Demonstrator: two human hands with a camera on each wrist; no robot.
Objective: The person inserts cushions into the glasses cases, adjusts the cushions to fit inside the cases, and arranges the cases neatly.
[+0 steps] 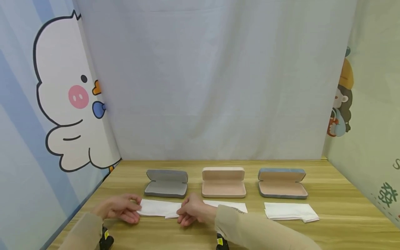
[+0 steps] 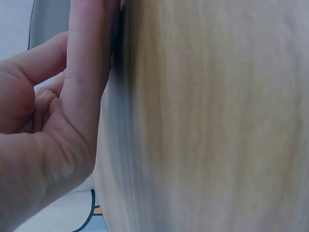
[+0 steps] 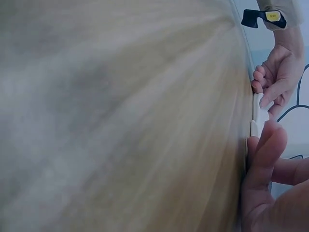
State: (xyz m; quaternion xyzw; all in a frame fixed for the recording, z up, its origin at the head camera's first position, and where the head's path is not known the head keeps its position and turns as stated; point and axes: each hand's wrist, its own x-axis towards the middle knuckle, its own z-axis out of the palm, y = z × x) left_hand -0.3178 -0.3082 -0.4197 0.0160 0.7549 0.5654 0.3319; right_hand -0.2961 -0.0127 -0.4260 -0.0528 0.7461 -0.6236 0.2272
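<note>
A folded white cloth [image 1: 157, 208] lies on the wooden table in front of an open grey glasses case [image 1: 166, 187]. My left hand [image 1: 123, 208] pinches its left end between thumb and fingers. At the other end, my right hand [image 1: 195, 210] pinches the cloth's right edge. In the right wrist view the cloth [image 3: 257, 108] shows edge-on between both hands, low against the table. The left wrist view shows my left hand [image 2: 63, 96] with its fingers along the tabletop; the cloth is hidden there.
An open pink-lined white glasses case [image 1: 224, 189] and an open blue one [image 1: 282, 189] stand to the right in the same row. Before them lie a second white cloth [image 1: 229, 205], partly behind my right arm, and a third folded cloth [image 1: 289, 211]. A curtain [image 1: 218, 86] hangs behind the table.
</note>
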